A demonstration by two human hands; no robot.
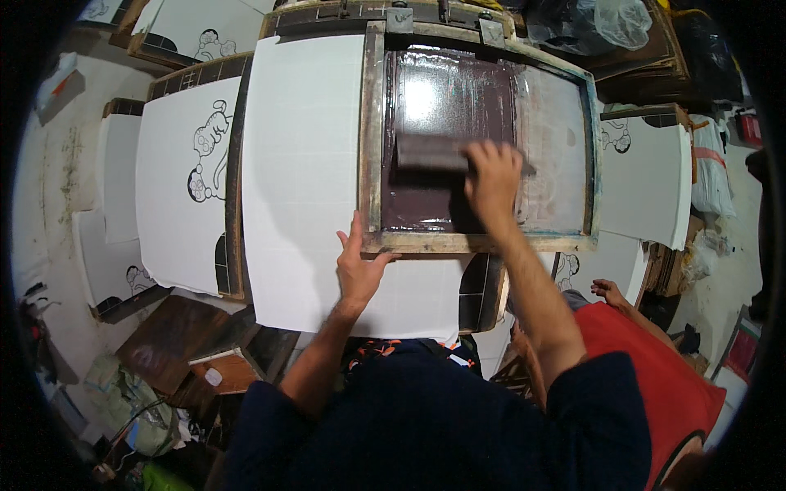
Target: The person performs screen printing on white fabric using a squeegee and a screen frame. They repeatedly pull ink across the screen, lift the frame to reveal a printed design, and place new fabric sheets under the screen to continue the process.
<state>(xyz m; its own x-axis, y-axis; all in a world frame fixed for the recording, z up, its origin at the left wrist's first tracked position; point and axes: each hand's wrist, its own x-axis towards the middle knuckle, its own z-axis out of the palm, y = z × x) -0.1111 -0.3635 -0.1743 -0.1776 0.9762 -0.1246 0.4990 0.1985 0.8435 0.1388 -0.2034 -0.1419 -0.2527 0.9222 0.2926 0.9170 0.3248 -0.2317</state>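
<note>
Working from a distance, I start at the left, with the left hand (359,270) at the lower left corner of the worn, pale wooden screen frame (483,243); its fingers are spread and its thumb lies along the bottom rail, steadying rather than gripping. That frame lies over the right part of the surface (477,304), beneath its metal hinge clamps, and I judge it stiff and fairly heavy, best held by its rails, since the stretched mesh inside could be easily damaged. Farther right, the right hand (495,176) is clamped on the right end of the long, flat, dark brown squeegee (434,154), which spans the glossy, dark brown ink (450,90). I expect the squeegee to be light and stiff but slippery where wet, so the dry upper edge is where I would take hold.

On the surface, a smooth white cloth (303,164) covers the left side, overhanging the near edge; it looks soft and prone to creasing. In the room, a white panel with black line drawings (184,164) stands leftmost, above brown wooden boxes (176,344). At right are a grey-white panel (651,176), a white plastic bag (711,176) and, nearer, a person in a red top (655,368).
</note>
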